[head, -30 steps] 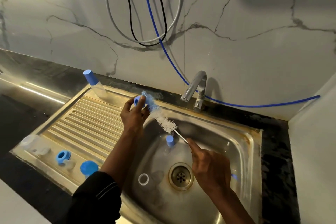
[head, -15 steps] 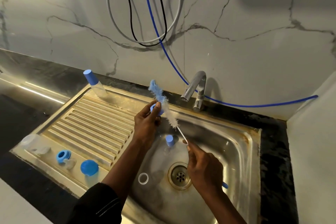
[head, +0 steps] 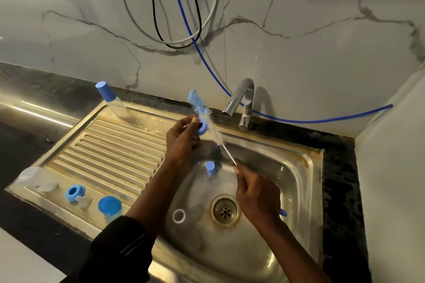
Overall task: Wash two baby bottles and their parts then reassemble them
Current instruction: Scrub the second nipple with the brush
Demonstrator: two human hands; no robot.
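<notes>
Above the steel sink [head: 287, 167] our left hand [head: 181, 142] is pinching the small blue plastic collar ring [head: 203, 129], while our right hand [head: 255, 190] is holding in a narrow grip the long white-and-blue bristle brush [head: 212, 131], which we should be twisting slowly through the ring.

Black sleeve [head: 119, 243] with a thin pale stitched line on the left arm, ending above the forearm; left grip [head: 181, 142], right grip [head: 255, 197] and right forearm [head: 292, 248] bare

Steel sink [head: 305, 181] gleams, glossy though stained brownish at the rim; ribbed drainboard [head: 110, 151] duller; tap [head: 241, 99] mirror-bright chrome; marble-look wall [head: 322, 57] smooth; bottle brush [head: 207, 119] fuzzy-bristled.
</notes>
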